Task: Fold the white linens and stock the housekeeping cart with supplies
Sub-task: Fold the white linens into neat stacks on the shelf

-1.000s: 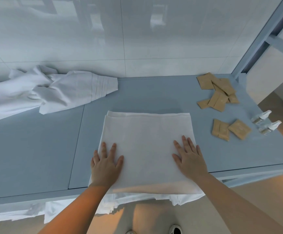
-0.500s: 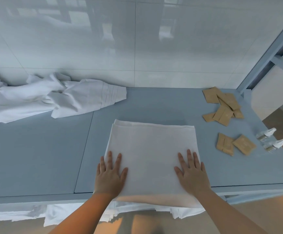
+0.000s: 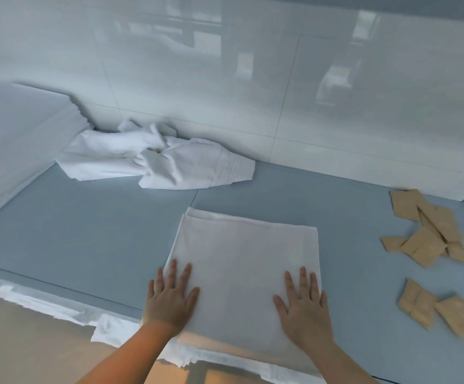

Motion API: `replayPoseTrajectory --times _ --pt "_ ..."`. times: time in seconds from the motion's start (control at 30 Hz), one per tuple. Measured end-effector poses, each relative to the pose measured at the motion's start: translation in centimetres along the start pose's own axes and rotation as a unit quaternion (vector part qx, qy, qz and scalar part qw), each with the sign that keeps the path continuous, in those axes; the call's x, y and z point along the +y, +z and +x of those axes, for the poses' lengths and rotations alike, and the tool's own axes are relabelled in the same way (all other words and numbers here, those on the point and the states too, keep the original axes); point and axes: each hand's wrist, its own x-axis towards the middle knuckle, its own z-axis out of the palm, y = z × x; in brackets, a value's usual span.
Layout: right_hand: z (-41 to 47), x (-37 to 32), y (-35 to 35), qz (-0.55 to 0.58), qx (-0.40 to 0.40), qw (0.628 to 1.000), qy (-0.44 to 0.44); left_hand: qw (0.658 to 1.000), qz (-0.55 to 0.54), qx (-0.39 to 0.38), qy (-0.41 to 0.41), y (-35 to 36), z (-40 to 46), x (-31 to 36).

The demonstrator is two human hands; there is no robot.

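From the head camera, a folded white linen (image 3: 246,261) is seen lying flat on the blue-grey table (image 3: 92,239), its near edge reaching past the table's front edge. The left hand (image 3: 171,296) is laid flat on the linen's near left corner with fingers straight and slightly spread; the right hand (image 3: 304,303) is pressed flat on the near right part in the same way, so nothing is gripped by either. Further white fabric (image 3: 131,327) is seen hanging below the table's front edge, under the folded piece. Behind and to the left, a crumpled white linen (image 3: 158,159) is heaped against the glossy white wall (image 3: 253,79), well apart from the folded one. At the far left, a tall stack of folded white linens (image 3: 14,139) is touched by the crumpled heap. To the right, tan packets (image 3: 427,228) are scattered in a loose pile near the back, and a smaller group of tan packets (image 3: 436,310) is laid nearer the front. No containers are shown, and no writing on the packets can be read.
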Motion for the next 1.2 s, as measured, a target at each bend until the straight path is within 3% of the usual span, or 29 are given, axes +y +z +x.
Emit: replayPoseTrajectory --times 0.2,0.6,1.2 --pt "1.4 -3.9 -0.5 -0.021 0.003 1.0 -0.023 1.0 0.003 -0.009 -0.028 -0.3 0.7 -3.5" --pt "1.2 -10.1 -0.4 -0.017 0.0 1.0 0.017 1.0 0.008 0.002 0.016 -2.1 3.5 -9.1" --pt "1.9 -31.1 1.3 -0.001 0.011 0.999 0.053 0.998 0.036 -0.005 0.059 -7.3 10.2 -29.6"
